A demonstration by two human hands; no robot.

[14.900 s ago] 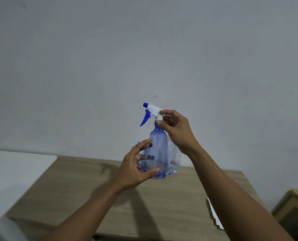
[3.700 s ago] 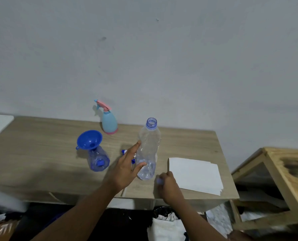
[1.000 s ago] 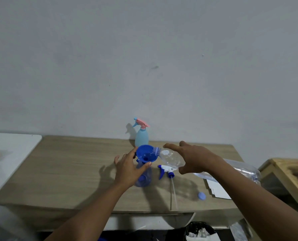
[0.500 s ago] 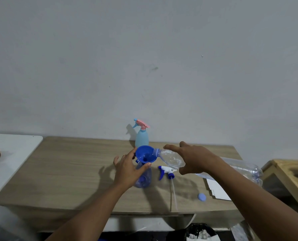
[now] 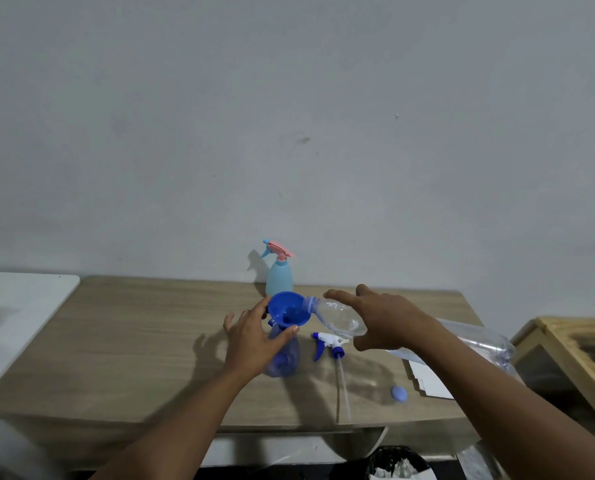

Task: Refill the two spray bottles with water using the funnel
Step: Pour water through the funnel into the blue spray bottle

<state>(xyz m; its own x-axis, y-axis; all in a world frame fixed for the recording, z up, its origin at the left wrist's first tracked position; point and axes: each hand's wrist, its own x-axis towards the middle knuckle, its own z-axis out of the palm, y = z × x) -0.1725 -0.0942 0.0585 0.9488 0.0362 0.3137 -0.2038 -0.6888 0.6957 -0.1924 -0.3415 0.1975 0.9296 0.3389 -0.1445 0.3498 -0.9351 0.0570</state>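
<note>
Both arms reach fwd over the light wooden table (image 5: 133, 341). The left hand (image 5: 252, 341) sits low, palm turned in, fingers curled around the neck and shoulder of the clear blue-tinted spray bottle (image 5: 284, 358), which stands upright w/ its top off; thumb tip rests just under the round blue plastic funnel (image 5: 288, 309) seated in the bottle's mouth. The right hand (image 5: 389, 322) is higher, wrist raised, fingers wrapped over the clear plastic water bottle (image 5: 337, 318), gripping it on its side, nearly horizontal. Bottle mouth touches the funnel's right rim, tipped into the bowl. Can't tell if water is actually running; too small and clear to see.

Behind the funnel, close to the wall, the pale blue spray bottle w/ pink-and-blue trigger head (image 5: 279, 271) stands upright, cap on, apart from both hands. Just right of the held bottle's base lies the white-and-blue trigger sprayer head (image 5: 327, 342) on its side, its long clear dip tube pointing toward the table's near edge. A small blue bottle cap (image 5: 399, 394) lies farther right near the front, beside a sheet of white paper (image 5: 427, 381) partly hidden by the right forearm. That forearm also blocks a crinkled clear plastic bag (image 5: 479, 341) at the right end. A white tabletop (image 5: 19, 306) adjoins at left, a rough wooden stool (image 5: 573, 344) stands at right.
</note>
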